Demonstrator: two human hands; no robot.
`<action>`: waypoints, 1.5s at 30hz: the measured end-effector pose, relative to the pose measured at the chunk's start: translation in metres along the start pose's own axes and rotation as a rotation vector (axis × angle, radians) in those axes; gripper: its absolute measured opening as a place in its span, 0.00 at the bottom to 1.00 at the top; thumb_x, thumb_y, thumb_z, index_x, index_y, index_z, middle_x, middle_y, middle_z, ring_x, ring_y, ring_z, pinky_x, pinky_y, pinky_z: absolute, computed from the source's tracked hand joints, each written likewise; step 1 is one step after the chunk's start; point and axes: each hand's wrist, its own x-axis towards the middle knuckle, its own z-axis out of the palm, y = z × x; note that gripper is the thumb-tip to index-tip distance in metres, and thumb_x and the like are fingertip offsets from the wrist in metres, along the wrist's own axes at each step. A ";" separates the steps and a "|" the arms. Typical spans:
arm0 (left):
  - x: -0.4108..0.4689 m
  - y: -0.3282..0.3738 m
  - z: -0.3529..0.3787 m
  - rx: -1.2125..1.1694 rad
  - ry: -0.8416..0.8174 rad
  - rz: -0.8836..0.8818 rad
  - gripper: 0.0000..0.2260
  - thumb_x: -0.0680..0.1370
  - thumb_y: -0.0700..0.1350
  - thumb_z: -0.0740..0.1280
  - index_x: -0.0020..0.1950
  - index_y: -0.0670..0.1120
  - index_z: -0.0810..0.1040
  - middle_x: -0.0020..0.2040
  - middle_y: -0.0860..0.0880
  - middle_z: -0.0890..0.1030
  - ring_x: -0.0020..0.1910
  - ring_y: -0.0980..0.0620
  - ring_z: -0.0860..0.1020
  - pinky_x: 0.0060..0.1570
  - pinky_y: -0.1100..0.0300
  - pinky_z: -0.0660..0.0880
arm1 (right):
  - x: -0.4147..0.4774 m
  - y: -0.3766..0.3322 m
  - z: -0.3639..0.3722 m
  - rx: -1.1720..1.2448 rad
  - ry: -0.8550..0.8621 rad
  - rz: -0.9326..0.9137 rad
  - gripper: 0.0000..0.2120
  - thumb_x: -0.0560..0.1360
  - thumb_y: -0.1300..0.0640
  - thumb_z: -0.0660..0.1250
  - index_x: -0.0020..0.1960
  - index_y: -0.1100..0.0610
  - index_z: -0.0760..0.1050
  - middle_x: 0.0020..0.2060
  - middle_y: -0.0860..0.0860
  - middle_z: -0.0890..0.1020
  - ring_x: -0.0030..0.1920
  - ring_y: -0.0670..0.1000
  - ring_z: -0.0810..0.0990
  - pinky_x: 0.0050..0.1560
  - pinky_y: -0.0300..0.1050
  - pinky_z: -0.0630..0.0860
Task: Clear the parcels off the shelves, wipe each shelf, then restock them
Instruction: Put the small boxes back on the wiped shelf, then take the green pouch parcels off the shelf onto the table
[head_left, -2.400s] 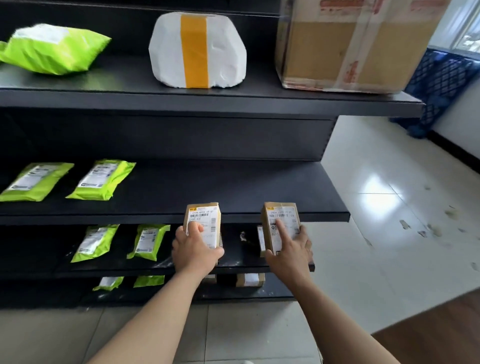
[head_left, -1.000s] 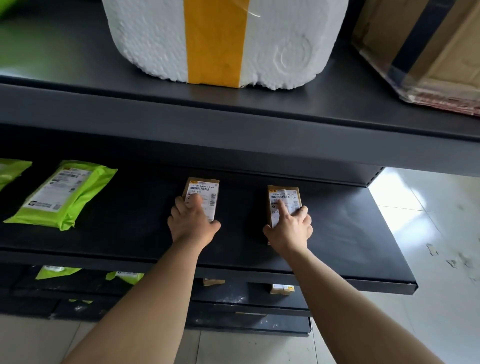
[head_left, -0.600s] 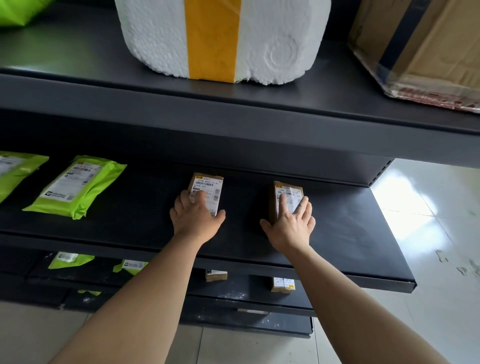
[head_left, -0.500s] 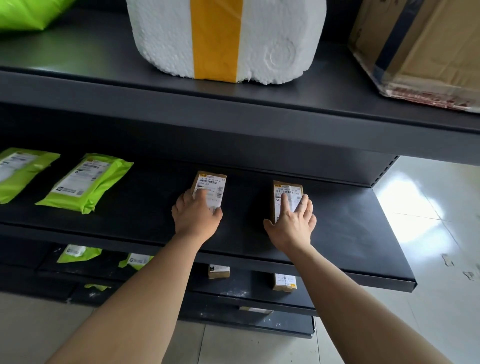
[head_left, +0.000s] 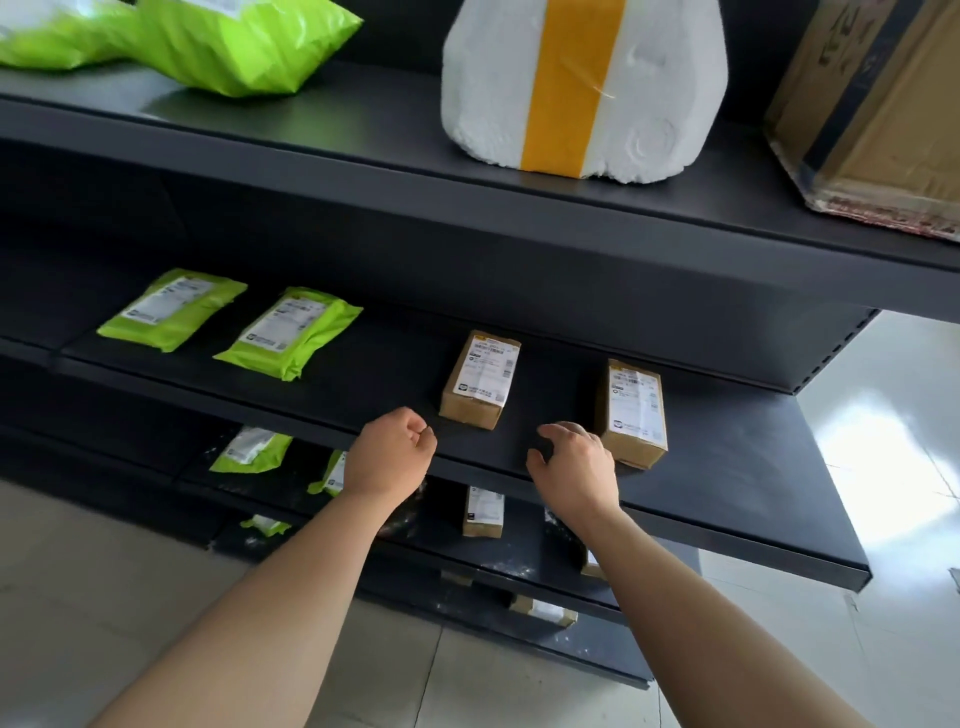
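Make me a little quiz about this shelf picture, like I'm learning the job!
1. True or false: the left hand grips the left brown box and the right hand grips the right brown box.
2. How many green parcels lie on the middle shelf with those boxes?
3. What on the top shelf has yellow tape round it? A) a white foam box B) a red bucket C) a blue bottle

Key: 1 false, both hands hold nothing. 2 two. 3 A.
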 end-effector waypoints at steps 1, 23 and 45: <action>-0.002 -0.008 -0.007 0.016 -0.003 -0.012 0.09 0.78 0.50 0.63 0.52 0.48 0.78 0.48 0.52 0.81 0.46 0.51 0.79 0.43 0.59 0.74 | -0.004 -0.007 0.003 0.003 -0.005 -0.007 0.20 0.78 0.51 0.61 0.69 0.52 0.72 0.68 0.49 0.73 0.68 0.54 0.69 0.67 0.50 0.66; -0.045 -0.260 -0.163 0.105 -0.104 -0.249 0.07 0.78 0.49 0.61 0.48 0.50 0.77 0.44 0.53 0.80 0.43 0.52 0.78 0.40 0.58 0.74 | -0.097 -0.236 0.143 0.110 -0.144 0.013 0.14 0.77 0.54 0.62 0.59 0.55 0.80 0.53 0.53 0.82 0.54 0.56 0.79 0.55 0.51 0.77; 0.119 -0.420 -0.015 -0.177 -0.018 -0.373 0.12 0.77 0.46 0.64 0.60 0.45 0.77 0.52 0.50 0.81 0.53 0.49 0.79 0.55 0.55 0.76 | 0.057 -0.223 0.376 -0.001 -0.206 0.040 0.19 0.78 0.52 0.62 0.69 0.51 0.72 0.64 0.51 0.76 0.65 0.56 0.72 0.67 0.53 0.69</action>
